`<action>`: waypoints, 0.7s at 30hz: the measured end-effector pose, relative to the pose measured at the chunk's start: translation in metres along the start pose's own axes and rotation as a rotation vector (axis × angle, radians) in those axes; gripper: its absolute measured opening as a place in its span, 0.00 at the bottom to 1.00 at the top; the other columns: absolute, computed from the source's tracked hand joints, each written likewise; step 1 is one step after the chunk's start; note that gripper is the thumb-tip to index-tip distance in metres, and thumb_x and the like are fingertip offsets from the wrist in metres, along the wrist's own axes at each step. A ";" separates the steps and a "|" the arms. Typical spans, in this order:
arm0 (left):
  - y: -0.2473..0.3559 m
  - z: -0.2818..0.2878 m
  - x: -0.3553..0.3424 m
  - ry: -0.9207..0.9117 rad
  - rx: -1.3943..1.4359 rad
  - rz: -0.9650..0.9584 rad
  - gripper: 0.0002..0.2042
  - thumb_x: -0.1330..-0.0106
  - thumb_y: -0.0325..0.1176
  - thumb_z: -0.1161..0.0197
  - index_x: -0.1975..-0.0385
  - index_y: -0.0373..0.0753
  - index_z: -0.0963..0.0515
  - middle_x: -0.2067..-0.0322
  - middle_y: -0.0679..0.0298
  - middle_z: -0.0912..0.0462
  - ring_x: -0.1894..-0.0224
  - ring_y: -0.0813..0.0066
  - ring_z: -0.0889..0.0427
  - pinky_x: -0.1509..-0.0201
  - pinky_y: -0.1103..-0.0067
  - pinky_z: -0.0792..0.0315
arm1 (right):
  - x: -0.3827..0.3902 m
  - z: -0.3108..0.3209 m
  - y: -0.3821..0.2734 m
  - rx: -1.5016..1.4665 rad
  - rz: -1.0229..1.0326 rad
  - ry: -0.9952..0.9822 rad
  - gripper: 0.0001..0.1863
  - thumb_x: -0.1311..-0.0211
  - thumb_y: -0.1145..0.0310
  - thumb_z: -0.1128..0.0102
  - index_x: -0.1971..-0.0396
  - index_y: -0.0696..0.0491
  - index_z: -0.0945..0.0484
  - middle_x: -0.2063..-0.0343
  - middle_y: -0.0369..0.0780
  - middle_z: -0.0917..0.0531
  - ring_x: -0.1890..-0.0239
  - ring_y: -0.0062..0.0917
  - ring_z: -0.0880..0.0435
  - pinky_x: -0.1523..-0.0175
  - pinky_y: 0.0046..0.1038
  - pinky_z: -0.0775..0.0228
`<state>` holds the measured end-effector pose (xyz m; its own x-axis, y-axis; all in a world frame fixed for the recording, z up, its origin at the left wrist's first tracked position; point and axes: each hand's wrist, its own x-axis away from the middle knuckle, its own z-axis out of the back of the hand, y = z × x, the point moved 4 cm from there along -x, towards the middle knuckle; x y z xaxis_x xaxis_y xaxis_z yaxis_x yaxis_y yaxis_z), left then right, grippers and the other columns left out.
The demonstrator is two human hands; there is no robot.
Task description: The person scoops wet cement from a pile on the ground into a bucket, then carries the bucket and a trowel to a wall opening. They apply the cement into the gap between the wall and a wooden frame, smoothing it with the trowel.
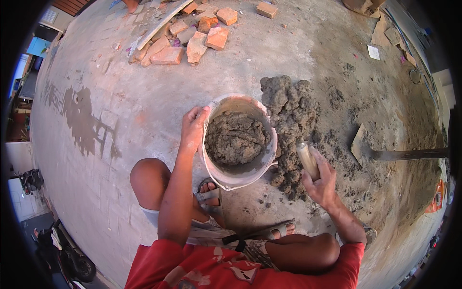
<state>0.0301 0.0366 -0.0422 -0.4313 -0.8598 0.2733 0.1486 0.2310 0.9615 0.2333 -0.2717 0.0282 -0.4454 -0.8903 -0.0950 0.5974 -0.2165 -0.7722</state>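
A whitish bucket [273, 144] with a thin wire handle stands on the ground in front of me, partly filled with wet grey mortar [236, 137]. My left hand [195, 126] grips its rim on the left side. Right of the bucket, my right hand [320, 180] is closed round the pale rounded handle of what looks like a trowel [308, 160]; its blade is hidden. That hand is over the edge of a lumpy mortar heap [291, 108], which lies against the bucket's right side.
Broken orange bricks [168, 55] and a board [163, 24] lie at the far left. A shovel [404, 154] rests on the right among scattered mortar. A wet patch [79, 118] darkens the paving to the left. My sandalled feet [209, 192] are close to the bucket.
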 end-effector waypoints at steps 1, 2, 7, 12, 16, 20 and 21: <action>0.003 0.001 -0.001 0.011 0.028 0.001 0.13 0.33 0.38 0.39 0.78 0.39 0.27 0.79 0.75 0.30 0.76 0.88 0.36 0.73 0.83 0.40 | -0.001 -0.024 0.001 0.047 0.108 -0.020 0.34 0.49 0.75 0.39 0.38 0.56 0.35 0.64 0.47 0.21 0.70 0.36 0.18 0.68 0.34 0.23; 0.009 -0.002 -0.002 0.013 0.052 -0.001 0.13 0.33 0.38 0.39 0.78 0.39 0.27 0.78 0.75 0.29 0.75 0.88 0.36 0.72 0.83 0.39 | -0.002 -0.039 0.001 0.096 0.211 -0.031 0.35 0.49 0.75 0.37 0.38 0.55 0.35 0.63 0.46 0.22 0.70 0.38 0.18 0.67 0.35 0.22; 0.010 0.005 0.001 0.011 -0.111 -0.041 0.13 0.32 0.37 0.40 0.78 0.38 0.26 0.78 0.74 0.28 0.75 0.87 0.35 0.72 0.82 0.38 | -0.006 -0.064 0.005 0.239 0.252 -0.248 0.36 0.51 0.75 0.36 0.38 0.53 0.35 0.60 0.47 0.23 0.67 0.41 0.18 0.65 0.37 0.20; 0.003 0.010 -0.001 0.010 -0.126 -0.023 0.15 0.33 0.37 0.39 0.81 0.38 0.28 0.80 0.74 0.30 0.76 0.87 0.36 0.73 0.83 0.39 | 0.006 0.024 0.024 0.105 -0.149 0.040 0.30 0.44 0.72 0.43 0.39 0.57 0.35 0.58 0.49 0.21 0.65 0.36 0.17 0.62 0.34 0.22; 0.001 0.008 0.001 0.008 -0.075 -0.010 0.15 0.33 0.39 0.38 0.79 0.38 0.27 0.80 0.75 0.30 0.75 0.87 0.35 0.72 0.84 0.39 | 0.110 0.043 0.100 -0.040 -0.646 0.242 0.28 0.40 0.71 0.46 0.38 0.58 0.35 0.69 0.42 0.22 0.75 0.24 0.23 0.71 0.26 0.30; 0.005 0.004 0.004 0.043 -0.117 -0.014 0.14 0.33 0.40 0.38 0.76 0.37 0.26 0.77 0.73 0.28 0.73 0.86 0.34 0.69 0.84 0.37 | 0.246 0.012 0.110 -0.309 -1.196 0.521 0.26 0.34 0.69 0.48 0.37 0.56 0.36 0.81 0.33 0.27 0.84 0.14 0.31 0.81 0.19 0.40; 0.008 0.006 0.007 0.061 -0.140 -0.014 0.14 0.33 0.39 0.38 0.76 0.37 0.26 0.77 0.72 0.28 0.73 0.85 0.33 0.68 0.84 0.36 | 0.277 -0.007 0.109 -0.374 -1.315 0.603 0.26 0.33 0.68 0.48 0.36 0.56 0.37 0.82 0.33 0.28 0.85 0.14 0.31 0.82 0.19 0.41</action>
<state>0.0233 0.0350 -0.0321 -0.3796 -0.8897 0.2536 0.2676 0.1568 0.9507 0.1706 -0.5394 -0.0866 -0.7724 0.1701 0.6119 -0.5989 -0.5157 -0.6127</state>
